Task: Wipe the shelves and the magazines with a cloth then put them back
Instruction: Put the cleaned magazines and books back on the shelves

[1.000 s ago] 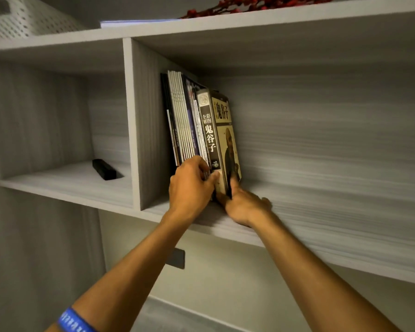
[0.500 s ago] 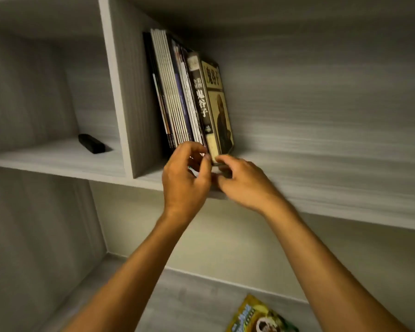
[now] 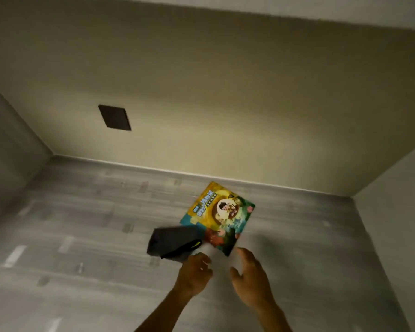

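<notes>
I am looking down at a grey wood-grain surface below the shelves, where a colourful magazine (image 3: 219, 216) lies flat, cover up, near the foot of the cream wall (image 3: 201, 97). A dark folded cloth (image 3: 174, 243) lies just beside it on the left, its right edge overlapping the magazine's lower-left corner. A dark square plate (image 3: 114, 117) is set in the wall well above and to the left.

My left hand (image 3: 195, 274) hangs just short of the cloth's near edge, fingers loosely curled, and I see nothing in it; the blur keeps me from saying whether a fingertip already touches the fabric. My right hand (image 3: 248, 276) is beside it, fingers spread and relaxed, pointing toward the magazine's near corner and holding nothing.

I judge this to be the reach for the next magazine to wipe: both hands are coming in empty, one toward the cloth and one toward the magazine. The next move calls for closing the left hand on the cloth and lifting the magazine by its near corner with the right. Since the cloth lies over that corner, I would take the cloth first, or the thin cover may drag or bend.
</notes>
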`<state>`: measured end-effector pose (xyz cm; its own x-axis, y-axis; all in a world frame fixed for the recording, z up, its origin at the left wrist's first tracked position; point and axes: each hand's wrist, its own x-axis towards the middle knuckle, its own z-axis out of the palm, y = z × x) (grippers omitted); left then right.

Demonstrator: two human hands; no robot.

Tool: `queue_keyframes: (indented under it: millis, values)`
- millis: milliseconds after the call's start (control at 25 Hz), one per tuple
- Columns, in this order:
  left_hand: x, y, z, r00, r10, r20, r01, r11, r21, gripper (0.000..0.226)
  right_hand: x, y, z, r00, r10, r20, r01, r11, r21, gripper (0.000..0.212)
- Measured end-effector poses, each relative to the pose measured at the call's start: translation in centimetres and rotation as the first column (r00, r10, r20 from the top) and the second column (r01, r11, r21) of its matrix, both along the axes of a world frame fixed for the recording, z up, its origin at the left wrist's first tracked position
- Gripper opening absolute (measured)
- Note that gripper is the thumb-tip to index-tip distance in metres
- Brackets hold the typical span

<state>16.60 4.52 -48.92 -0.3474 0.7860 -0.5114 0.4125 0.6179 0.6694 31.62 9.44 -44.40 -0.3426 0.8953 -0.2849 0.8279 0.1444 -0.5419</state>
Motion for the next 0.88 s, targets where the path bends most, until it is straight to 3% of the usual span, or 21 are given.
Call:
queue_keyframes:
  millis: [120, 240, 360, 480, 600, 720, 800, 880]
  values:
    - [1.9, 3.3, -2.9, 0.999, -0.035, -0.027, 0.037, 0.995, 0.088, 0.031, 1.7, 0.4, -4.5, 0.982, 0.101, 0.158, -0.078, 0.986, -0.145, 0.065]
    - [1.4, 8.9, -4.2, 0.999, -0.002, -0.051, 0.007, 0.995, 0.102, 0.031, 3.4, -0.1, -7.9, 0.959, 0.193, 0.205, -0.107, 0.923, -0.370, 0.075]
    - [1.7, 10.5, -6.0, 0.953, 0.258, -0.156, -0.284, 0.943, -0.174, 0.063, 4.2, -0.5, -9.8, 0.917, 0.312, 0.249, -0.177, 0.877, -0.446, 0.079]
    - [4.2, 10.1, -6.4, 0.902, 0.429, -0.049, -0.431, 0.886, -0.172, 0.065, 4.3, -0.4, -10.3, 0.906, 0.344, 0.247, -0.189, 0.850, -0.493, 0.076]
    - [4.5, 11.6, -7.6, 0.949, 0.293, -0.112, -0.308, 0.940, -0.145, 0.073, 4.5, 0.8, -9.8, 0.951, 0.225, 0.213, -0.132, 0.916, -0.379, 0.064]
    - [5.1, 12.1, -8.9, 0.948, 0.122, -0.293, -0.155, 0.984, -0.093, 0.075, 4.2, 4.6, -9.4, 0.951, 0.168, 0.259, -0.164, 0.986, -0.037, 0.059]
    - [5.4, 11.9, -9.5, 0.927, 0.235, -0.291, -0.245, 0.970, 0.004, 0.071, 3.0, 8.0, -10.5, 0.924, 0.248, 0.292, -0.277, 0.959, 0.065, 0.066]
    - [5.4, 12.2, -10.3, 0.902, 0.416, -0.117, -0.405, 0.908, 0.103, 0.064, 1.7, 10.3, -11.9, 0.892, 0.321, 0.317, -0.338, 0.941, 0.000, 0.076]
